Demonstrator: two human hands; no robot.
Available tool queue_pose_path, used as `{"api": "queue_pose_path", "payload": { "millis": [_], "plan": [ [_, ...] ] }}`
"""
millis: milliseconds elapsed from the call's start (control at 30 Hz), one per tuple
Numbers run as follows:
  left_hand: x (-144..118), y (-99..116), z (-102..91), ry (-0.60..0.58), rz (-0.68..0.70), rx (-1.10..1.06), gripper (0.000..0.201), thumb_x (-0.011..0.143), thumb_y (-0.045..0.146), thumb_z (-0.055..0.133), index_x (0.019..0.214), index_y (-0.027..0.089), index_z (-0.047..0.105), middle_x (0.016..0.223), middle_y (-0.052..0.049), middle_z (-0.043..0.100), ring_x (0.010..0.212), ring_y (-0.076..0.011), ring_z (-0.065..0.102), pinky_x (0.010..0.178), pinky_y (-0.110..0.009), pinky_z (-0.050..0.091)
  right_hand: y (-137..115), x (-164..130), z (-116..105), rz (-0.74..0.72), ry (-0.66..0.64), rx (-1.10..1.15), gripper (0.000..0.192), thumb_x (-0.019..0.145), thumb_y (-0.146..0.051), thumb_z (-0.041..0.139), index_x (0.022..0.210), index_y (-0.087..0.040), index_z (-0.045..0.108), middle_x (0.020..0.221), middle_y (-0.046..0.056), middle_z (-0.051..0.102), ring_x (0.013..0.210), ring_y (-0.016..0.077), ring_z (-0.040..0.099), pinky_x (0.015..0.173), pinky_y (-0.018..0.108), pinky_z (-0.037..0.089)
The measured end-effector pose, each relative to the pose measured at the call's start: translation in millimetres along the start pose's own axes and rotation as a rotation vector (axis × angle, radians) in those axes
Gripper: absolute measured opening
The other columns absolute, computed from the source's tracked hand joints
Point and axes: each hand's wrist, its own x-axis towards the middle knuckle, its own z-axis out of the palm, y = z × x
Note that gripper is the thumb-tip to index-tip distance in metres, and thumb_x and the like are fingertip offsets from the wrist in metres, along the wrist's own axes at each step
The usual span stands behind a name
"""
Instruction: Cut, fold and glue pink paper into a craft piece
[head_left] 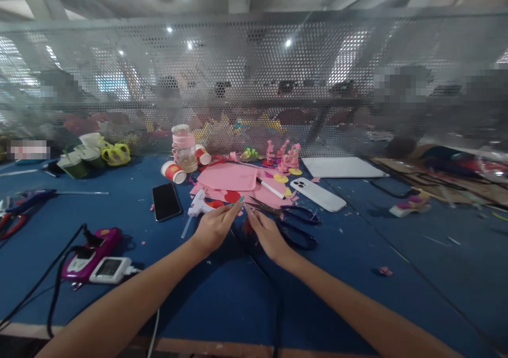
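Nearest you, both bare forearms stretch out over the blue felt-covered table (222, 300) and converge just short of the pile of pink foam sheets (228, 180), which serves as the landmark here. Your left hand (214, 226) lies palm-down at the near edge of that pile, fingers extended and close together, their tips touching a small red cut-out piece (233, 197). It presses or pins rather than grasps; nothing is closed inside it. Your right hand (266, 234) sits just right of it, also at the pile's near edge, fingers loosely bent toward a small dark scrap — whether they actually pinch anything I cannot tell, as the spot is blurred.

As a judgement, the craft work looks partly done: beyond the pile stand several finished pink foam figures (284, 157) on small discs, while loose sheets and scraps around the pile suggest more cutting and gluing remains.

The black-handled scissors (293, 223) lie just right of your right hand, untouched. A white glue gun (199, 205) rests at the pile's left corner — with a black phone (166, 201) further left, and a white phone (317, 194) on the pile's right.
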Motion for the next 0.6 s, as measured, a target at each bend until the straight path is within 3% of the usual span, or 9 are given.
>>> {"api": "queue_pose_path", "payload": {
  "millis": [167,267,367,433,500,600],
  "plan": [
    [1,4,-2.7,-0.099,-0.037,-0.065,0.035,0.087,0.017,0.031,0.115,0.014,0.052,0.093,-0.013,0.066,0.095,-0.0188,0.060,0.083,-0.031,0.050,4,10,30,0.107,0.015,0.329,0.052,0.066,-0.073,0.038,0.058,-0.021,0.040,0.044,-0.006,0.034,0.040,0.0097,0.032,0.039,0.024,0.028],
    [3,6,2.0,-0.087,-0.064,-0.132,0.035,0.086,0.014,0.030,0.115,0.015,0.050,0.101,-0.012,0.064,0.097,-0.0176,0.058,0.084,-0.031,0.048,8,11,25,0.105,0.053,0.329,0.051,0.066,-0.071,0.041,0.061,-0.020,0.042,0.045,-0.006,0.034,0.039,0.0091,0.031,0.039,0.023,0.026],
    [7,12,3.9,0.012,-0.240,-0.216,0.032,0.084,0.013,0.032,0.112,0.016,0.048,0.107,-0.011,0.059,0.101,-0.0184,0.054,0.086,-0.034,0.044,8,10,12,0.068,0.072,0.223,0.049,0.071,-0.067,0.038,0.061,-0.020,0.043,0.045,-0.006,0.036,0.040,0.0095,0.033,0.040,0.023,0.027],
    [10,17,2.0,0.037,-0.404,-0.291,0.025,0.084,0.018,0.035,0.104,0.015,0.049,0.100,-0.010,0.059,0.093,-0.0184,0.054,0.080,-0.033,0.044,6,9,5,0.047,0.050,0.171,0.048,0.073,-0.066,0.036,0.062,-0.020,0.043,0.044,-0.006,0.034,0.039,0.0095,0.032,0.040,0.024,0.027],
    [13,20,-0.3,-0.024,-0.519,-0.392,0.020,0.085,0.026,0.035,0.088,0.015,0.051,0.081,-0.006,0.057,0.075,-0.0158,0.053,0.068,-0.029,0.044,5,9,2,0.023,0.008,0.148,0.047,0.075,-0.065,0.035,0.063,-0.020,0.044,0.044,-0.007,0.034,0.039,0.0093,0.031,0.041,0.023,0.026],
    [14,23,-0.4,-0.116,-0.588,-0.538,0.026,0.085,0.031,0.032,0.067,0.018,0.044,0.061,0.001,0.046,0.058,-0.0116,0.043,0.057,-0.024,0.037,4,9,2,-0.045,-0.057,0.112,0.047,0.077,-0.062,0.035,0.059,-0.020,0.041,0.045,-0.006,0.035,0.041,0.0093,0.032,0.043,0.023,0.026]
  ]
}}
